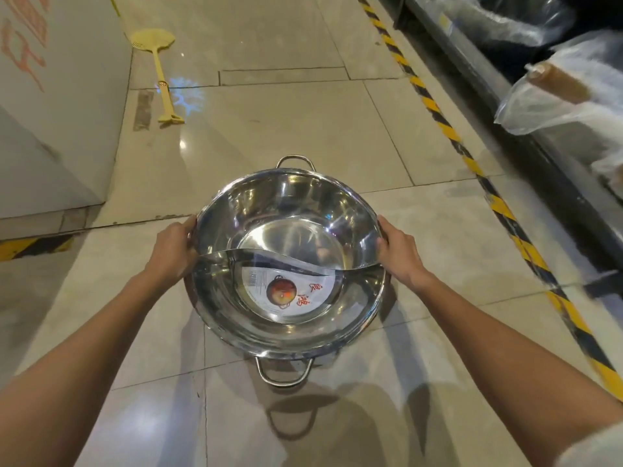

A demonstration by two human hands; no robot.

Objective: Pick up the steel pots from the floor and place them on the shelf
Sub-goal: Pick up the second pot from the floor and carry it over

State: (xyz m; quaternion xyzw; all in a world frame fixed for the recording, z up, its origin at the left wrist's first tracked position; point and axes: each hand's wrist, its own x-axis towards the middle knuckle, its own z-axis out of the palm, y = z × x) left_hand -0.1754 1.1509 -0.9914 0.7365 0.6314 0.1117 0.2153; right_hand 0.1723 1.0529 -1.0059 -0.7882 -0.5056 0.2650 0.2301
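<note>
A wide steel pot (290, 210) with a curved divider across its middle and two loop handles is held over the tiled floor at the centre of the head view. A round paper label lies in its near compartment. More rims show under it, so it looks like a nested stack. My left hand (173, 244) grips the left rim and my right hand (399, 247) grips the right rim. The shelf (526, 106) runs along the right side.
Plastic-wrapped goods (566, 92) lie on the shelf at the right. Yellow-black hazard tape (448, 129) marks the floor beside it. A yellow fly swatter (158, 62) lies on the tiles at the upper left, next to a white cabinet (60, 96).
</note>
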